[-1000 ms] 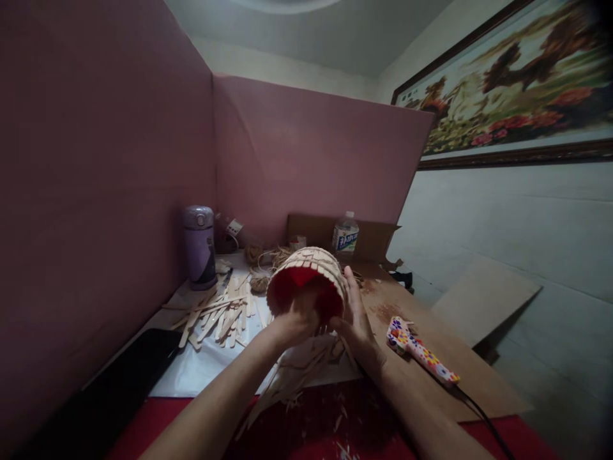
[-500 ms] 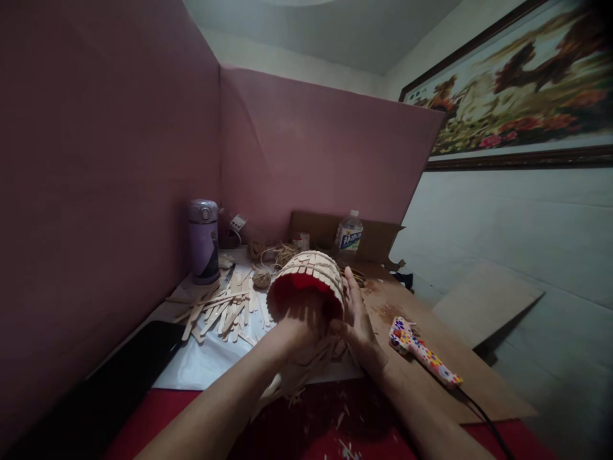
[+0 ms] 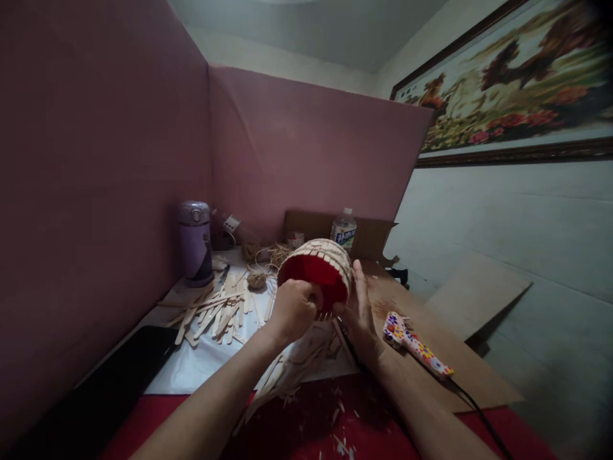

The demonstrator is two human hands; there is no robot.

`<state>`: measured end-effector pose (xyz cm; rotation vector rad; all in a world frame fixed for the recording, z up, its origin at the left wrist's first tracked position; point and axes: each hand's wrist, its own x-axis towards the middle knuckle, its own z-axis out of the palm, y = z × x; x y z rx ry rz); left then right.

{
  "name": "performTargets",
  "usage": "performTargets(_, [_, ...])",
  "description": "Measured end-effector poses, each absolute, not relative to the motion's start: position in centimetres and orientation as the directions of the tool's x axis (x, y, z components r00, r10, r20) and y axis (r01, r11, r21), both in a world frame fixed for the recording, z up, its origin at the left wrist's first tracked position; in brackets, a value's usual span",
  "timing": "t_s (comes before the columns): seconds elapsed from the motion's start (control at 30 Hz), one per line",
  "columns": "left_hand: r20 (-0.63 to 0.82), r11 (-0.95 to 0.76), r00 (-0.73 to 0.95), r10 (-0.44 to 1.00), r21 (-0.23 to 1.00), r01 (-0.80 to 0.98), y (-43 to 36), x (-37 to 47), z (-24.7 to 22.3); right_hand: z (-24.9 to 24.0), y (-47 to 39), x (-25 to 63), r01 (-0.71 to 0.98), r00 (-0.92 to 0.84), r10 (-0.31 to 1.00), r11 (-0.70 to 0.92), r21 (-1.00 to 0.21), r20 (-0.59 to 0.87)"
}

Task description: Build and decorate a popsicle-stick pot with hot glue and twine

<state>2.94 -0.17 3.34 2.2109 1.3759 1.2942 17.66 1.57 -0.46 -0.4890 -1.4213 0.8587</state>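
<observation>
A round basket of pale wooden craft sticks, bound with twine and lined in red, is held tilted in the air with its mouth toward me. My left hand is closed at the lower left of the mouth, its fingers curled over the rim and partly hidden. Along the outer right side lies my right hand, fingers stretched up the wall and thumb on the rim, holding the basket between them. Loose craft sticks lie scattered on the white sheet left of the hands.
A floral hot glue gun with a black cord rests on the brown board at right. Twine balls, a purple flask and a plastic bottle stand behind. A black flat object lies at left, wood scraps on red cloth.
My left hand has drawn back from deep inside the basket to its rim. The basket is slightly raised and its red inside shows more. The view has shifted a little.
</observation>
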Motion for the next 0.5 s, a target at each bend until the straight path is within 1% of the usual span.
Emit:
performTargets(0.1, [0.713,-0.627,0.086,0.696,0.545,0.557,-0.5,2.6,4.0,-0.2,2.6,18.2,-0.228,0.087,0.732,0.675,-0.702,0.676])
performTargets(0.2, [0.856,-0.716,-0.01,0.516,0.438,0.544,-0.5,2.2,4.0,0.1,3.3,18.7,-0.258,0.208,0.692,0.72,-0.644,0.691])
performTargets(0.33, [0.947,-0.743,-0.043,0.32,0.279,0.608,-0.5,2.3,4.0,0.1,3.6,18.9,-0.378,0.208,0.712,0.691,-0.617,0.67])
performTargets(0.5, [0.988,-0.788,0.017,0.151,0.11,0.605,-0.8,2.8,4.0,-0.4,3.3,18.3,-0.407,0.153,0.77,0.621,-0.67,0.62])
